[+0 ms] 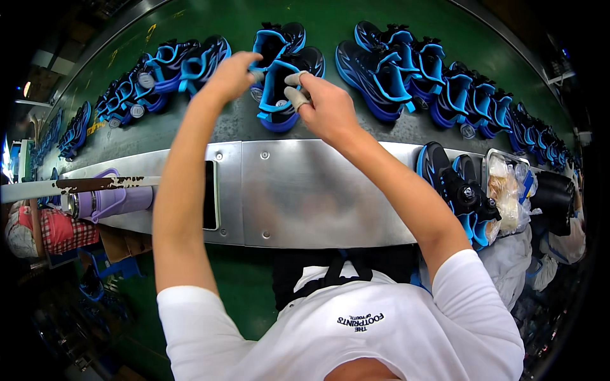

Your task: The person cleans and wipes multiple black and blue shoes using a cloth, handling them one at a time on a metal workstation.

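Purple bottle (130,200) left of dark-faced device (210,197) on metal ledge (305,219); red checked cloth (68,235); plastic bags (506,193) right.

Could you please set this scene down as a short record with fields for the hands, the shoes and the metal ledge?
Left hand: beside the middle shoes; contact unclear
Right hand: at the near middle shoe, beige fingertip covers on thumb and a finger; contact unclear
Middle shoes: two, black and blue, one behind the other
Other shoes: rows left and right on the green surface
Metal ledge: purple flask and dark-screened device toward the left; two shoes and plastic bags toward the right
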Available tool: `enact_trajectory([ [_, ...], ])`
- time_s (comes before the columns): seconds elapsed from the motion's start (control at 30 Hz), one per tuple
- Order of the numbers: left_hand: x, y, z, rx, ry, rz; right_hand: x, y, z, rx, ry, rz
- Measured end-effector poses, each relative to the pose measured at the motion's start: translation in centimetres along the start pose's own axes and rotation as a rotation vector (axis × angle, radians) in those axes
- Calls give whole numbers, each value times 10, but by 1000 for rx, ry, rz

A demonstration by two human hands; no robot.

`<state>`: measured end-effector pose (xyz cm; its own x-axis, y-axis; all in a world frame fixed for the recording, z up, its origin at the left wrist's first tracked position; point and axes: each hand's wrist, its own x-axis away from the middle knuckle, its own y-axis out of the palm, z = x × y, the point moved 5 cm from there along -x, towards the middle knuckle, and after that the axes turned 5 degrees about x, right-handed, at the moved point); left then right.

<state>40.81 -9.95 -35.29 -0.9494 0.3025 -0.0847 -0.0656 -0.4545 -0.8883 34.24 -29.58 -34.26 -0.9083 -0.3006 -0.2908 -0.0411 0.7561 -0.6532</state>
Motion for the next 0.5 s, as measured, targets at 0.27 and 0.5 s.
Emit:
enact_trajectory([
  [0.27, 18, 29, 20, -105, -233, 17, 22, 48, 19, -36, -139, -319],
  [0.5, 180, 18, 159, 294, -127, 102, 101, -61, -12, -238, -162, -481],
])
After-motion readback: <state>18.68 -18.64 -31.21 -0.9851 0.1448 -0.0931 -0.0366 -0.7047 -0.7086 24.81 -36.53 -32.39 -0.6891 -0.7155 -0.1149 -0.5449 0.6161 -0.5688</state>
